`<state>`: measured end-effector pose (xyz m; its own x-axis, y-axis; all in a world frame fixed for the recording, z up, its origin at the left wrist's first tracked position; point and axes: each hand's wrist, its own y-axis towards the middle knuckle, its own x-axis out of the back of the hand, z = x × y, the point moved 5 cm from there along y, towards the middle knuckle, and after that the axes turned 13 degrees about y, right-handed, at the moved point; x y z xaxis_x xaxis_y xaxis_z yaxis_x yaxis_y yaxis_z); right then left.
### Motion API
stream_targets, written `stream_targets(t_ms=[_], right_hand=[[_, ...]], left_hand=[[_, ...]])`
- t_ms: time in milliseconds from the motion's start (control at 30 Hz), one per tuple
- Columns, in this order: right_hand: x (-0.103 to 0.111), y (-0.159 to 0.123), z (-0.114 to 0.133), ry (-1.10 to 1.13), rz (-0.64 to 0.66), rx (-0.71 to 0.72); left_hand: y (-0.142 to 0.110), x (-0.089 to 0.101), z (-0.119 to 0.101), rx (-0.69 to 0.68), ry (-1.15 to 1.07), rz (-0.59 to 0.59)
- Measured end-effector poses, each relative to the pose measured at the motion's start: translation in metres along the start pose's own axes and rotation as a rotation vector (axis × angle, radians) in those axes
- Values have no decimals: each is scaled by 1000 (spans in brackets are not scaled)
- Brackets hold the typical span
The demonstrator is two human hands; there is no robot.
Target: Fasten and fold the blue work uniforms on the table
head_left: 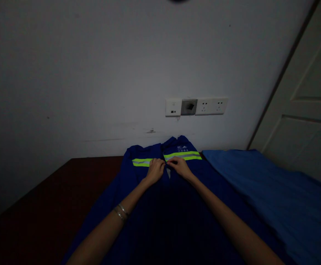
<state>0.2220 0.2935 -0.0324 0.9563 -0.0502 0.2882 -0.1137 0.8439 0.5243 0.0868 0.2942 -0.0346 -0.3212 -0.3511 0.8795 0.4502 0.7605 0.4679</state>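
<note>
We have the blue jacket [135,184] laid on the dark red worktop [91,176]. Our left hand [156,169] and right hand [180,166] each seem to pinch its front opening, fingertips close together. We judge the step is handling these edges; fastening or opening, we cannot tell. The next move calls for fine, steady fingers.

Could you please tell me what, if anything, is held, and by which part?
The left hand and right hand seem to pinch the blue garment by its front opening, near reflective stripes.
</note>
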Motion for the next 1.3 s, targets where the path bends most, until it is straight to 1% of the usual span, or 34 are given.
stream_targets(t_ms=[267,767,1033,1300], right_hand=[[-1,-2,4,-34,25,70],[-3,0,-6,-50,22,45],[-4,-1,-4,-62,51,68],[-4,-1,-6,-171,34,28]], left_hand=[[1,-5,4,8,-38,-23],[1,-3,3,35,-72,-10],[0,-5,3,23,-61,-18],[0,-6,3,25,-44,-3]])
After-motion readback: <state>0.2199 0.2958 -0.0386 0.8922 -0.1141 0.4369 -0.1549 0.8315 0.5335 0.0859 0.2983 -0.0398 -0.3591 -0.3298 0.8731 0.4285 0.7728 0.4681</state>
